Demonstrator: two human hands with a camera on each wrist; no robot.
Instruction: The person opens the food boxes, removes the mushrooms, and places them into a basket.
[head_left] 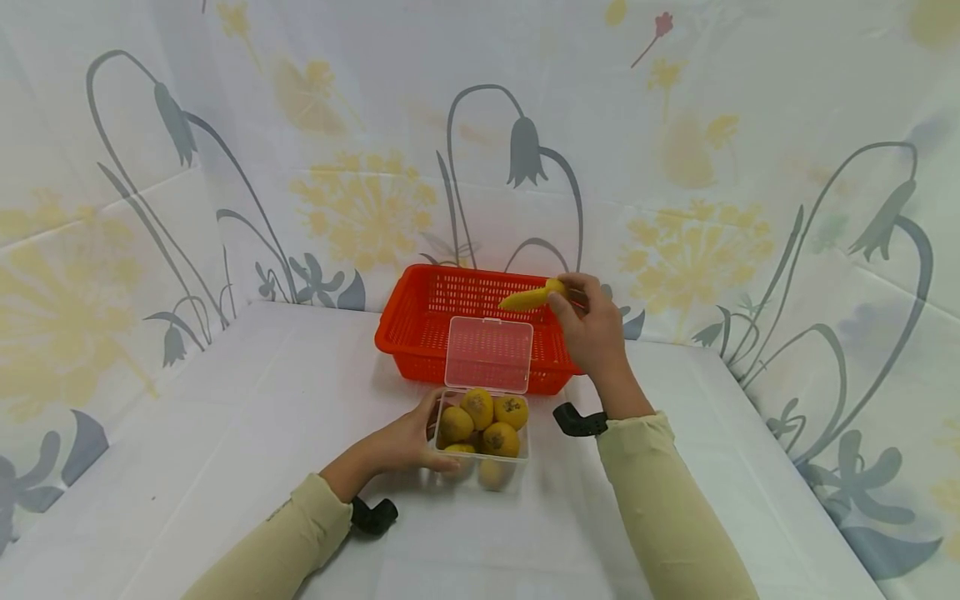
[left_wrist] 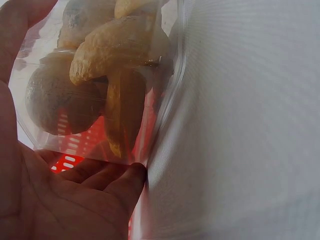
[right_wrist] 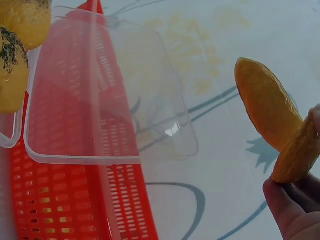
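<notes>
So the right hand has a yellow mushroom pinched by its cap between thumb and fingertips, with the tapered stem sticking out to the left. From the head camera it lines up with the right part of the red basket. The right wrist camera catches it against the printed cloth instead, and that's the view where you properly see the fat cap and the long stem as separate shapes (head-on it's more like a small banana).

The left hand is gripping the clear box at its left side, thumb near the front corner and the other fingers curled round it. The box stands on the white table just in front of the basket, loaded with more yellow mushrooms. Up top you only get round caps, some with dark marks. The left wrist camera looks through the plastic and shows one with its stem pointing down, plus fingers bunched close together at the box's end.

The lid is flipped open toward the basket; can't tell if it touches the rim. Yellowish patches show through the basket holes in the right wrist view, but it's too murky to say what they are.
</notes>
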